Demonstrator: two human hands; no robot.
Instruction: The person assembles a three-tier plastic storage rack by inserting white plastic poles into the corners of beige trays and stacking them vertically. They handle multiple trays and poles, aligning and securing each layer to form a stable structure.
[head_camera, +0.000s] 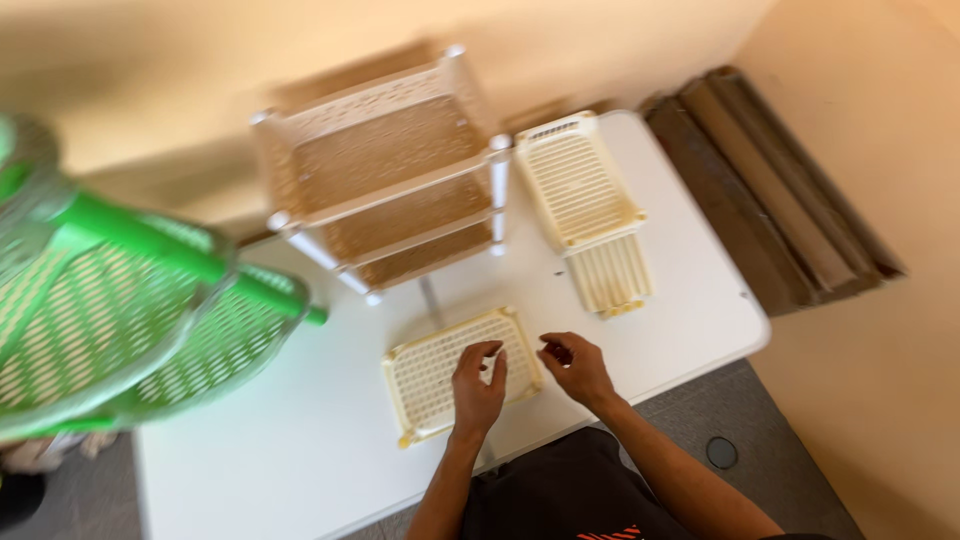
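A person stands at a white table (300, 440) and looks down at both hands. The left hand (478, 385) rests on a small cream tray (430, 375) with many holes, which lies flat on the table near its front edge, just in front of the person. The fingers of this hand are bent and a little apart, with the tips touching the right part of the tray; the picture is blurred, so I cannot tell if they really grip it. The right hand (575, 367) is just beside the right edge of the same tray. Its fingers are curled toward the thumb, like a loose pinch, and something small and dark shows between them, but it is too blurred to say what it is.

Behind the tray stands a white rack (395, 185) with three brown shelves, one above the other, on white posts. To the right of the rack lies a second cream tray (580, 185), longer, and a bundle of cream rods (610, 275) lies touching its near end. At the left, a green plastic rack (120, 310) with holed shelves is tilted and very blurred, close to the camera. At the right, beyond the table, dark brown boards (770, 190) lean beside the wall.
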